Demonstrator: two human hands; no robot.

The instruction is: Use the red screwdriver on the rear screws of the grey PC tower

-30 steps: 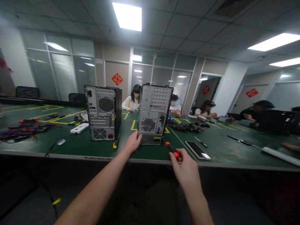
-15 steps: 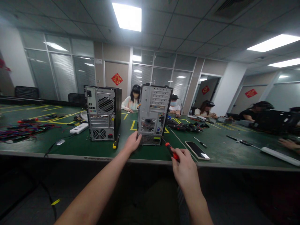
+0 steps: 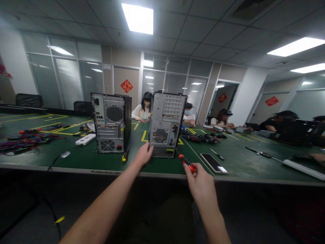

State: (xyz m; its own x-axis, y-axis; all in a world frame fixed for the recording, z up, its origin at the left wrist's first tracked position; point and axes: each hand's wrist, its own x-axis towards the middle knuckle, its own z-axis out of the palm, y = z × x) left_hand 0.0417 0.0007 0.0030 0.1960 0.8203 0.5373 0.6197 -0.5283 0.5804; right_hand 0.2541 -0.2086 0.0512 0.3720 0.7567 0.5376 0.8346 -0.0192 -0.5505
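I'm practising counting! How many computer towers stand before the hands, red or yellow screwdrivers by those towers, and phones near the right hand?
Computer towers: 2 (left tower, right tower)
Screwdrivers: 2 (red screwdriver, yellow screwdriver)
Phones: 1 (white-edged phone)
Total: 5

Right of the lower centre, the right hand (image 3: pixel 201 181) has changed its grip on the screwdriver (image 3: pixel 186 163): compared with half a second ago, the thumb reaches farther forward and more of the red end shows. At the right edge, a co-worker's hand (image 3: pixel 318 158) is nearer the border, with a dark, unclear thing (image 3: pixel 301 157) now visible beside it.
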